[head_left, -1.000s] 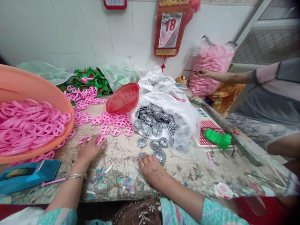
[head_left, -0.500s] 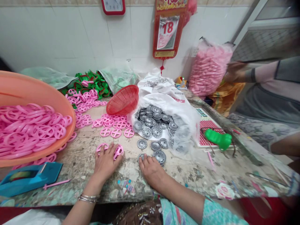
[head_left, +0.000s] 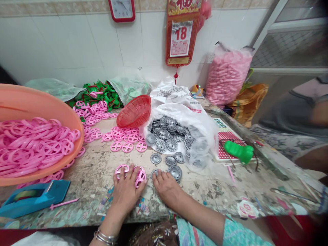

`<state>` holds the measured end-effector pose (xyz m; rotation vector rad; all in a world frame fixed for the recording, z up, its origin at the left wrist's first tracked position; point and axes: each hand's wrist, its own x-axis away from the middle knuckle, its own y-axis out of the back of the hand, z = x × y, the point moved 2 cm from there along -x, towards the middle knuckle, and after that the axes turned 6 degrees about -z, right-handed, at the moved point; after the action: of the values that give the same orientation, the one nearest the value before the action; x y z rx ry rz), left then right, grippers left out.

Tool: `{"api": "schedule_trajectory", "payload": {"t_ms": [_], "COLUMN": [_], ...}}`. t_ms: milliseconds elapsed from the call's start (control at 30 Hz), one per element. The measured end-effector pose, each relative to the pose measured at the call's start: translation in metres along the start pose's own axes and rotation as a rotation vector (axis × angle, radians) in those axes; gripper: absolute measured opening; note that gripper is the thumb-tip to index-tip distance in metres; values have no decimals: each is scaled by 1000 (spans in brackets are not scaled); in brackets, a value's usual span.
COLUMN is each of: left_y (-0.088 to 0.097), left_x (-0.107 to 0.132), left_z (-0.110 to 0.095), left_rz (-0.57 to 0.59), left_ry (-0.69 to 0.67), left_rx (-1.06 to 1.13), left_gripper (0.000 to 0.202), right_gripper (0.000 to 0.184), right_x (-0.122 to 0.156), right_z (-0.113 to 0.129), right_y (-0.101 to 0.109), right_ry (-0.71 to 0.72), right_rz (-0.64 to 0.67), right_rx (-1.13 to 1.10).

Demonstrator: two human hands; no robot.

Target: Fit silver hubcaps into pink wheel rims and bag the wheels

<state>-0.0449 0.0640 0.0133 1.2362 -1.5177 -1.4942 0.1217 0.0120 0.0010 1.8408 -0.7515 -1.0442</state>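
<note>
My left hand (head_left: 126, 193) lies flat with fingers spread, over two pink spoked wheels on the worn table. One pink wheel (head_left: 122, 171) shows beyond the fingers; the other pink wheel (head_left: 140, 176) is partly under the thumb side. My right hand (head_left: 169, 189) rests palm down, its fingertips covering part of a grey disc (head_left: 154, 173). Close by, a larger grey disc (head_left: 174, 173) touches the back of its fingers. Several loose grey discs (head_left: 155, 158) sit in front of a white plastic bag (head_left: 205, 128) spilling more of them.
An orange basin (head_left: 51, 102) of pink wheels stands at left, near a blue tape dispenser (head_left: 55, 191). A red basket (head_left: 134, 111) tilts behind loose wheels. A green object (head_left: 239, 152) lies at right. Another person's grey clothing (head_left: 287, 109) shows at far right.
My left hand has slid right and toward me, bringing both pink wheels along. My right hand stays on the grey disc. The other person's arm has drawn back from the pink bag.
</note>
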Motion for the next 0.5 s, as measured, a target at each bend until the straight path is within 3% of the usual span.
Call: {"api": "schedule_trajectory", "payload": {"t_ms": [500], "left_y": [-3], "left_x": [8], "left_z": [-8], "left_rz": [-52], "left_ry": [-52], "left_rx": [-71], "left_gripper": [63], "right_gripper": [37], "right_x": [-1], "right_z": [0], "right_y": [3], "right_ry": [-2], "right_rz": [-15], "right_rx": [14]}}
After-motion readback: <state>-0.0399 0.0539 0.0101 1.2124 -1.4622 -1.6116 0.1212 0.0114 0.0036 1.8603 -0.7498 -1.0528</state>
